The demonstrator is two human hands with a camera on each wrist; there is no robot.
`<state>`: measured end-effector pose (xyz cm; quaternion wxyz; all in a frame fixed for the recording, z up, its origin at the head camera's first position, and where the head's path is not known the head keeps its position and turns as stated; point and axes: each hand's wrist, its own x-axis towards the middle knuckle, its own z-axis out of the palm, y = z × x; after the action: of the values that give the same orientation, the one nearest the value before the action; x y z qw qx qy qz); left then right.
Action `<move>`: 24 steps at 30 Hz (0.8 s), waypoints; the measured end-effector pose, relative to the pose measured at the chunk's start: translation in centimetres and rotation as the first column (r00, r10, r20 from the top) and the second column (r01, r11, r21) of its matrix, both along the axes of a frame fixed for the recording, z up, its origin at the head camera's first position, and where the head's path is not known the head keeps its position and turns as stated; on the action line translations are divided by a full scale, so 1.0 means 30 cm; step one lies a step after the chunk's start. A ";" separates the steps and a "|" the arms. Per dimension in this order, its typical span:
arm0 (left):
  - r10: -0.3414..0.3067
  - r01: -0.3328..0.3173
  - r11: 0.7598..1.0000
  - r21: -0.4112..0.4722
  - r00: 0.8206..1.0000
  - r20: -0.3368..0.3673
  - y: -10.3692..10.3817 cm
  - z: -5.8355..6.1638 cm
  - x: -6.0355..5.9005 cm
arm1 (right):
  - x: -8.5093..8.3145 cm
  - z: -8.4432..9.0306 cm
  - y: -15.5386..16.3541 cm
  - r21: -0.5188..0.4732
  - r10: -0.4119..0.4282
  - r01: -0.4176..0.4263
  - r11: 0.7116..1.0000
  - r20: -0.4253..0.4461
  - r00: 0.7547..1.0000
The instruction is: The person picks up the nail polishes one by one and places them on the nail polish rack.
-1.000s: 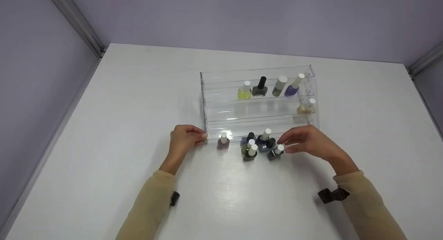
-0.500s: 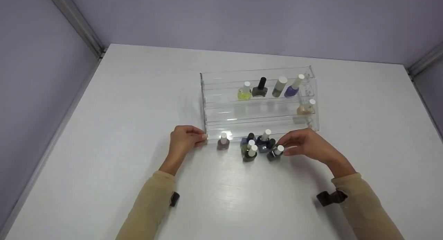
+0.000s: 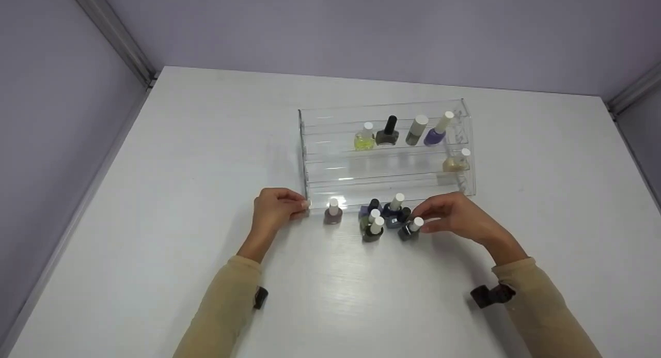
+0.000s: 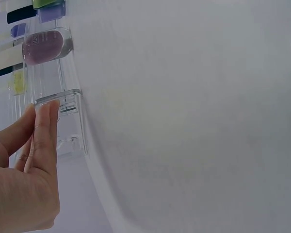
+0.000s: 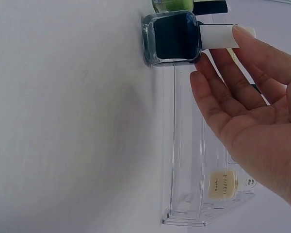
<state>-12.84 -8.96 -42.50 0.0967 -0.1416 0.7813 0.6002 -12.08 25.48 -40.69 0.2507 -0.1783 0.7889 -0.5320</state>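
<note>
My left hand (image 3: 276,208) pinches the front left corner of a clear acrylic stepped rack (image 3: 356,187). In the left wrist view, thumb and fingertips meet at the edge of its side panel. My right hand (image 3: 454,218) is at a dark nail polish bottle (image 3: 409,231) with a white cap; the thumb lies on the cap and the fingers reach behind it. That bottle (image 5: 175,38) stands upright on the table. Beside it cluster several more nail polish bottles, including a grey-blue one (image 3: 395,222) with a black cap. A mauve nail polish bottle (image 3: 333,216) stands apart at the rack's front edge.
On an upper step of the rack stand yellow (image 3: 364,141), dark grey (image 3: 387,137), white-capped (image 3: 413,136) and purple (image 3: 435,137) bottles. A beige bottle (image 3: 454,165) sits one step lower at the right end. Partition walls (image 3: 361,32) border the white table (image 3: 217,141).
The right hand has moved slightly left and down, bringing its fingers in around the white-capped dark bottle. The left hand stays at the rack corner, and the bottles keep their places.
</note>
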 end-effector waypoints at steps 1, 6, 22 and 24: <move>0.000 0.000 1.000 -0.002 1.000 0.001 0.000 0.000 0.000 | 0.000 0.001 -0.001 0.001 0.000 0.000 1.000 -0.002 1.000; 0.000 0.000 1.000 -0.012 1.000 0.001 0.000 -0.001 0.000 | 0.000 0.002 -0.004 -0.002 0.004 -0.004 1.000 -0.005 1.000; -0.001 0.001 1.000 -0.013 1.000 0.010 0.000 0.003 0.000 | 0.002 -0.005 -0.008 -0.002 0.002 -0.002 1.000 -0.003 1.000; 0.001 -0.001 1.000 -0.008 1.000 0.011 0.000 0.003 -0.001 | 0.002 -0.004 -0.008 0.003 0.000 0.000 1.000 -0.006 1.000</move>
<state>-12.87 -8.95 -42.40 0.1001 -0.1458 0.7830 0.5963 -12.03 25.24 -40.80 0.2487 -0.1795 0.7903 -0.5304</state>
